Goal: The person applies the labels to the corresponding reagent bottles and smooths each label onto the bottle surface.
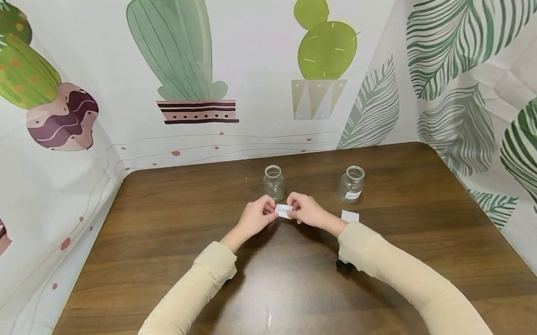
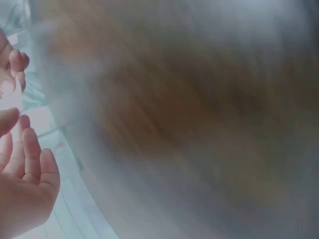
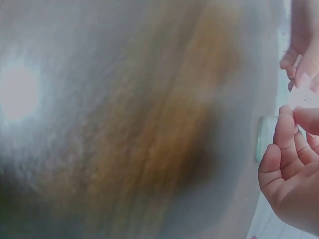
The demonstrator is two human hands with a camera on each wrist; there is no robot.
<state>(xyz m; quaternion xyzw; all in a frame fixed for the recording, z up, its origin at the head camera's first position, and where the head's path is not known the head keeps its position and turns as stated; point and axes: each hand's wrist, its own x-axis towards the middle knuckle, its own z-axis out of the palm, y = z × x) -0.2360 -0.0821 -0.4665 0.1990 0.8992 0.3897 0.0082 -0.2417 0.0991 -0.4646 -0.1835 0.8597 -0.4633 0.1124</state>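
Note:
A small white label (image 1: 283, 211) with dark printed characters is held between both hands in the head view. My left hand (image 1: 255, 215) pinches its left end between thumb and fingers. My right hand (image 1: 309, 210) pinches the right end the same way. Just behind the label stands an open clear glass jar (image 1: 274, 183), upright on the table. Both wrist views catch the hands at the frame edge; the label (image 3: 305, 98) shows between the fingertips in the right wrist view, and the left hand (image 2: 30, 174) is partly cut off in the left wrist view.
A second glass jar (image 1: 351, 185) with a white printed label on its front stands to the right. A white paper piece (image 1: 350, 216) lies in front of it, by the right sleeve. A small black object (image 1: 345, 265) is partly under that sleeve. The wooden table (image 1: 162, 235) meets a patterned backdrop.

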